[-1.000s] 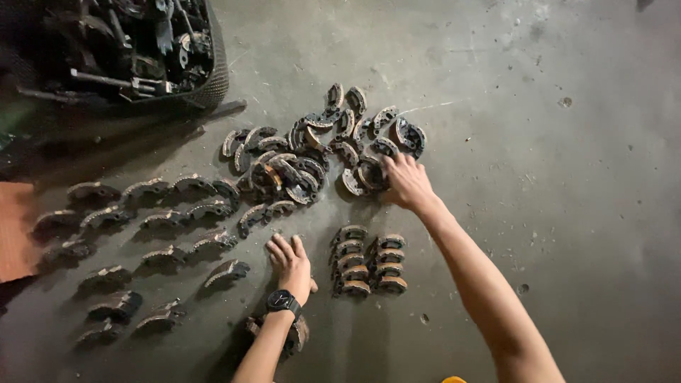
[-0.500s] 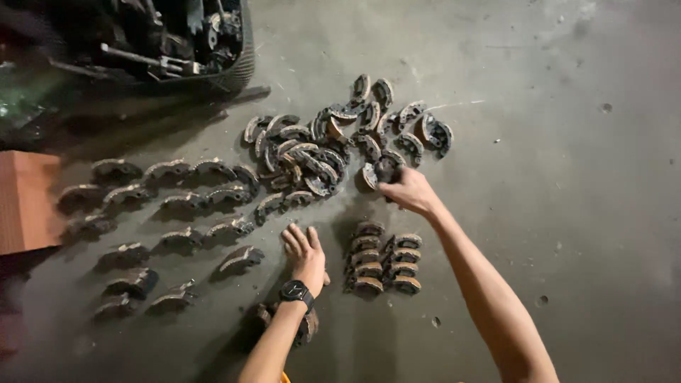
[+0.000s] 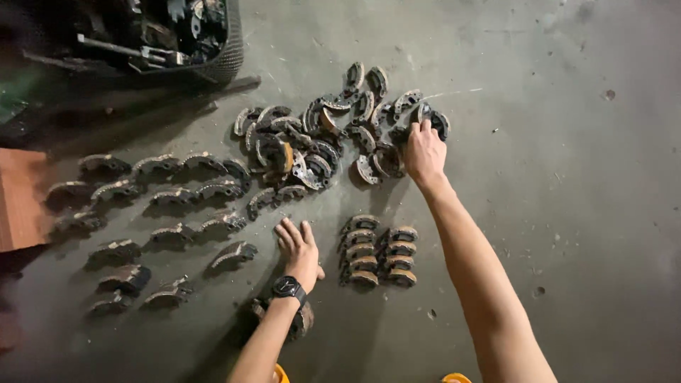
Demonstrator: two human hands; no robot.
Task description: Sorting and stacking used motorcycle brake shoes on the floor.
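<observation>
- Grey concrete floor, stained and scuffed, carries all the parts; no desk is in view.
- Far left: a flat reddish-brown board lies at the frame edge.
- Upper left: a black mesh basket stands on the floor, filled with dark metal parts and rods; the individual pieces cannot be told apart.
- Left centre: curved, worn grey metal brake shoes laid out in rows, each piece apart from its neighbour, arcs upward.
- Left hand, with a black wristwatch on the wrist, lies flat on the floor with fingers spread, holding nothing. One row piece sits just to its left.
- Just right of that hand: two short, tight columns of stacked brake shoes, long axis running toward the person.
- Top centre: a loose heap of curved brake shoes, overlapping at mixed angles.
- Right hand is extended to the right end of this heap, fingers curled down over a shoe there. Whether it grips the shoe or only touches it cannot be told.
- Relation: the heap lies ahead of the person, away from the body; the right hand is on it, the left hand well short of it.
- Right: bare floor only.
</observation>
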